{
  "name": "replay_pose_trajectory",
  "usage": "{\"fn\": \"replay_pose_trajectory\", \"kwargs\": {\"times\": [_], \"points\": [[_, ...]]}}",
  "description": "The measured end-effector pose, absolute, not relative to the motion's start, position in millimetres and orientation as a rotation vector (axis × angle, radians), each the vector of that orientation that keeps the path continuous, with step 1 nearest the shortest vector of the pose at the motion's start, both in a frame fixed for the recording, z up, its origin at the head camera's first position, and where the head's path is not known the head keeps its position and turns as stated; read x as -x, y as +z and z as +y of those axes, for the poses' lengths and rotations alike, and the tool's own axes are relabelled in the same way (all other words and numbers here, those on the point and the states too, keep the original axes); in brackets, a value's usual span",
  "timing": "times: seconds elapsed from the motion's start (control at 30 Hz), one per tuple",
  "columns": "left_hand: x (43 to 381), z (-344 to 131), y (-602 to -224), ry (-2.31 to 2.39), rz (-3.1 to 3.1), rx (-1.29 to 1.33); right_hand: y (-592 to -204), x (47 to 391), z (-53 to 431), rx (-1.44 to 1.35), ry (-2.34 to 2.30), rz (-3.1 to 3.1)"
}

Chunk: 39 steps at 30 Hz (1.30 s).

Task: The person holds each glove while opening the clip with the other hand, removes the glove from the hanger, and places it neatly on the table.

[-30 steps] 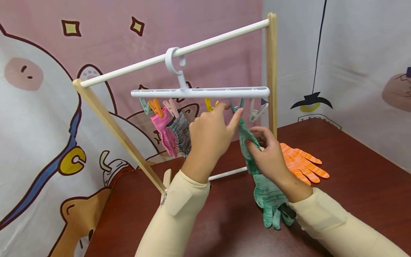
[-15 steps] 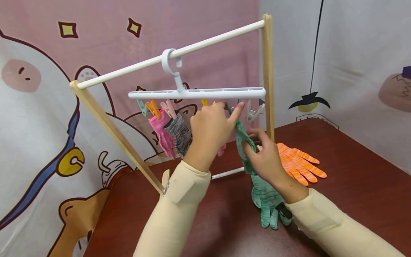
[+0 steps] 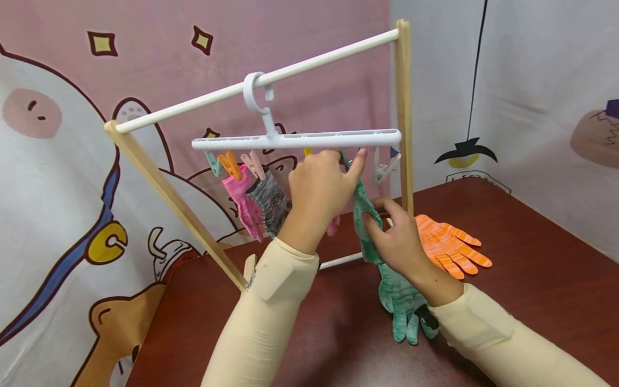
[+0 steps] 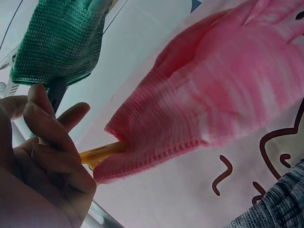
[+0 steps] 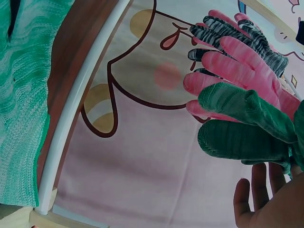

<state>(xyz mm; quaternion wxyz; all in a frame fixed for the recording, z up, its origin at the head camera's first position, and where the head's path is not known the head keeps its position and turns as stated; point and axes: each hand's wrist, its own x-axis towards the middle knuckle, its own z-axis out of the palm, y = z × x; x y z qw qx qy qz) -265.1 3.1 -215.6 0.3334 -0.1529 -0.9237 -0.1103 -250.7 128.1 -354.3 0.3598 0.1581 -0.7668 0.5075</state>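
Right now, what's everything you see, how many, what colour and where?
Rack: 1, wood and white, on table
Hanger: 1, white, on rack
Pegs: 6, mint, orange, pale pink, yellow, teal, white, under hanger
Pink gloves: 2, pink, on orange and yellow pegs
Grey glove: 1, grey, on pale pink peg
Green gloves: 2, green, at teal peg and on table
Orange glove: 1, orange, on table
Table: 1, brown, under rack
Backdrop: count unclear, mostly pink and white, behind
Black object: 1, black, by right cuff
Sleeves: 2, cream, on arms
Left hand: 1, bare, pinching teal peg
Right hand: 1, bare, pinching upper green glove
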Motion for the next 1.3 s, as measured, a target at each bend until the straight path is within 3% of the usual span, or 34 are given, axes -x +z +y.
{"fn": "replay_pose_trajectory", "kwargs": {"times": [0.43,0.67,0.9,1.3], "points": [[266.0,3.5,-212.8,-0.302,-2.388,0.413,-354.5,251.1,126.5,-0.393,1.337,-1.991],[265.9,5.6,-212.9,-0.31,-2.429,0.404,-330.3,229.0,118.8,-0.382,1.366,-2.01],[263.6,4.8,-213.3,-0.307,-2.443,0.395,-330.6,229.4,119.3,-0.368,1.384,-2.034],[255.3,-44.0,-239.3,-0.538,-2.081,0.625,-355.6,249.9,124.6,-0.315,1.412,-2.05]]}}
